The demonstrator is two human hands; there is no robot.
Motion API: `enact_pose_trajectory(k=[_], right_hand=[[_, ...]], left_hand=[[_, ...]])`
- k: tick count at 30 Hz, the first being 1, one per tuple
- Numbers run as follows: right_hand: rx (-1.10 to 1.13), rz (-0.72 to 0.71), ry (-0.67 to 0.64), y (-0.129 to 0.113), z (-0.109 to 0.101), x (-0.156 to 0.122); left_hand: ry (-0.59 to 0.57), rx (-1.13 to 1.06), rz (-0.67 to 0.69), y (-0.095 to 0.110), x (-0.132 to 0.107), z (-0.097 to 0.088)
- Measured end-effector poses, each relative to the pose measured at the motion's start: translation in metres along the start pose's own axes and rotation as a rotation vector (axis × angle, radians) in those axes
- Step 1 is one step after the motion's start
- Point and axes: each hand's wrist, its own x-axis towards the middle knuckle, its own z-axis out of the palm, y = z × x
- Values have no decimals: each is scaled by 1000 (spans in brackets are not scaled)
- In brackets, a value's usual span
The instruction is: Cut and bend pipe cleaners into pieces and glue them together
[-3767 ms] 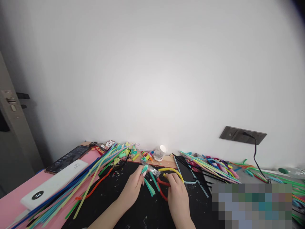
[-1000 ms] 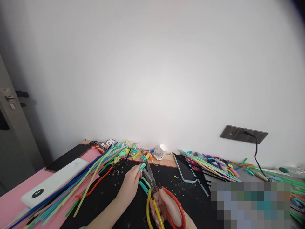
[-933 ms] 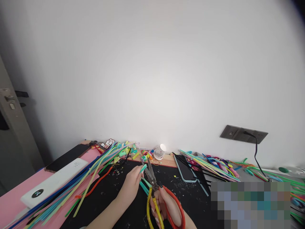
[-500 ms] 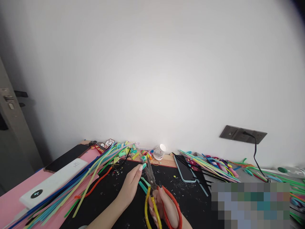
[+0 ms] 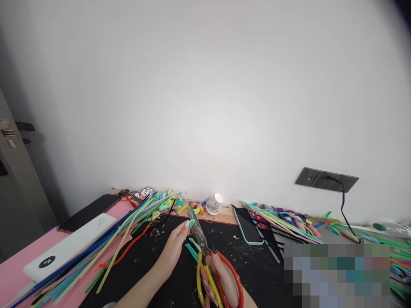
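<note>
Where the view cuts off at the bottom edge, the right hand [image 5: 221, 278] has its grip clamped on the scissors [image 5: 202, 244], fingers through the red loop and round the yellow one. Their blades slant up and left, and the tips meet a teal stub [image 5: 192, 223] just above the black mat [image 5: 150, 261]; whether the blades are parted I cannot tell. The left hand [image 5: 175, 250] comes in from the lower left, its grip pinched together on that stub. Under the blades a few more teal pieces [image 5: 192, 251] lie on the mat amid small clippings. Leftward, long coloured sticks [image 5: 120, 239] run slantwise off the mat onto the pink bench [image 5: 16, 273], where a white power bank [image 5: 69, 248] lies beside a dark phone [image 5: 88, 212]. Right of the scissors a blue-cased phone [image 5: 248, 226] lies face up, with a second heap [image 5: 285, 222] of sticks beyond it. Against the wall [image 5: 205, 107] a paper cup [image 5: 214, 204] lies tipped on its side among bright offcuts [image 5: 195, 209]. Higher up, a grey socket [image 5: 326, 179] sits on the wall with a black cable [image 5: 343, 205] hanging from it.
</note>
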Motion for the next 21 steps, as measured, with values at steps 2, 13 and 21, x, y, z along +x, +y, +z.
enact_pose_trajectory(k=[2, 13, 21], right_hand=[[38, 38, 49, -2, 1, -2], [147, 24, 131, 3, -5, -4], [169, 114, 136, 14, -11, 11]], left_hand=[[-15, 9, -2, -3, 1, -1], [-2, 123, 66, -2, 0, 1], [-17, 217, 94, 5, -1, 0]])
